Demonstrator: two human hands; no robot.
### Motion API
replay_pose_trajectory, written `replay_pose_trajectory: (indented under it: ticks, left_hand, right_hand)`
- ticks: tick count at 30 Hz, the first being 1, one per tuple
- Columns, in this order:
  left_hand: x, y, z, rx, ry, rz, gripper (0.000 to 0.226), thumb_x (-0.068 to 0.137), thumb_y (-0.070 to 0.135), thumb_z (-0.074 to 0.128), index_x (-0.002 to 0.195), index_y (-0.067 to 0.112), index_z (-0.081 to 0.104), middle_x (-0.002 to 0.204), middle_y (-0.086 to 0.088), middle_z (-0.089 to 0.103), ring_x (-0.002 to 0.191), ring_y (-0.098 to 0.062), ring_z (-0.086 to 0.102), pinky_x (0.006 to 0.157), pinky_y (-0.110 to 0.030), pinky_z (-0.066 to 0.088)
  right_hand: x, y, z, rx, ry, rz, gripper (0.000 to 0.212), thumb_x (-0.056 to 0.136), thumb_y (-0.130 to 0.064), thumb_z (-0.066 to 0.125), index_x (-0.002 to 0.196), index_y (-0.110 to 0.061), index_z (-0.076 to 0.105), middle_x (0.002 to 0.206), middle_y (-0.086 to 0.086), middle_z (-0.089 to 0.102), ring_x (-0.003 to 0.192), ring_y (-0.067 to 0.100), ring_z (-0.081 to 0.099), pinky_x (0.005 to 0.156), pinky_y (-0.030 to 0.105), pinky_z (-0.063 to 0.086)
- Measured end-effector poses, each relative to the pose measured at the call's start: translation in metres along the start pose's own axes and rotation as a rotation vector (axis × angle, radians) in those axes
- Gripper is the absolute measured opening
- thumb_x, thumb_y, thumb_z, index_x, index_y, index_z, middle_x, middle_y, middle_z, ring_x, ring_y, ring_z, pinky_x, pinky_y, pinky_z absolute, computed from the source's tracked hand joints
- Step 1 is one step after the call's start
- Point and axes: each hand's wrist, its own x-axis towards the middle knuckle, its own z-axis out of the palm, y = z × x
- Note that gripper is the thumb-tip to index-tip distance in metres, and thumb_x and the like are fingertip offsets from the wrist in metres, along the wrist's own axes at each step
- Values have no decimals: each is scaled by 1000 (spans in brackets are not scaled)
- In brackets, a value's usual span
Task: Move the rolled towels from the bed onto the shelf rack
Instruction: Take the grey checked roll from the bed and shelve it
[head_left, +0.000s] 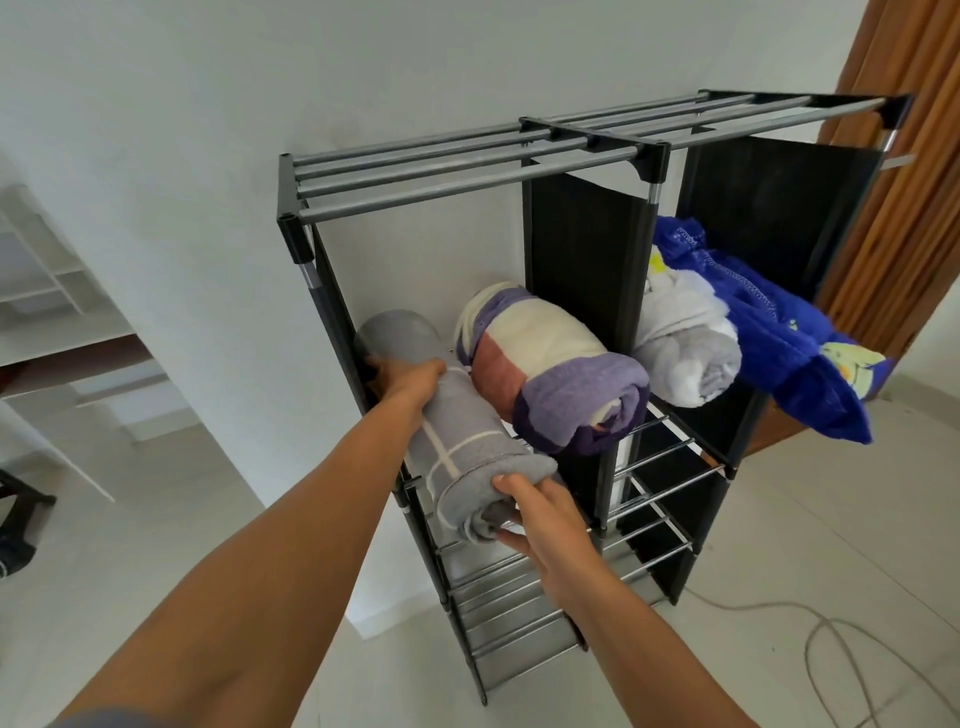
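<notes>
A grey rolled towel (457, 447) with thin white lines lies on the second tier of the black shelf rack (467, 171), in its left compartment. My left hand (402, 382) grips the roll near its far end. My right hand (540, 519) holds its near end at the shelf's front edge. Right beside it rests a rolled towel in purple, cream and rust stripes (550, 374). In the right compartment sit a white-grey rolled towel (685, 348) and a blue towel (789, 332) that hangs over the front. The bed is out of view.
The rack stands against a white wall (182, 156), with bare rod shelves (519, 623) below. A brown curtain (904, 208) hangs at the right. A grey cable (831, 649) loops on the tiled floor. White furniture (57, 338) stands at the left.
</notes>
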Motion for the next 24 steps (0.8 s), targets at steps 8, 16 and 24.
replay_pose_trajectory:
  ticks: [8, 16, 24]
  left_hand:
    - [-12, -7, 1, 231, -138, 97, 97, 80, 41, 68, 154, 20, 9, 159, -15, 17, 140, -37, 32, 113, -49, 35]
    - [-48, -20, -1, 303, -128, 225, 87, 84, 43, 61, 153, 14, 16, 156, -17, 21, 137, -39, 36, 111, -48, 38]
    - [-154, -49, 4, 541, 5, 732, 55, 82, 27, 61, 131, 5, 46, 143, -19, 37, 128, -37, 40, 105, -49, 40]
  right_hand:
    - [14, -1, 6, -110, -10, 14, 7, 90, -37, 58, 93, -31, 59, 106, -8, 65, 104, 13, 62, 89, 37, 53]
    - [3, 5, -17, -145, -28, 78, 20, 88, -36, 62, 97, -19, 57, 105, -5, 61, 101, 14, 61, 86, 35, 53]
    - [-58, 27, -99, -57, -7, 149, 36, 89, -24, 61, 121, -10, 53, 104, 9, 63, 96, 23, 61, 94, 42, 50]
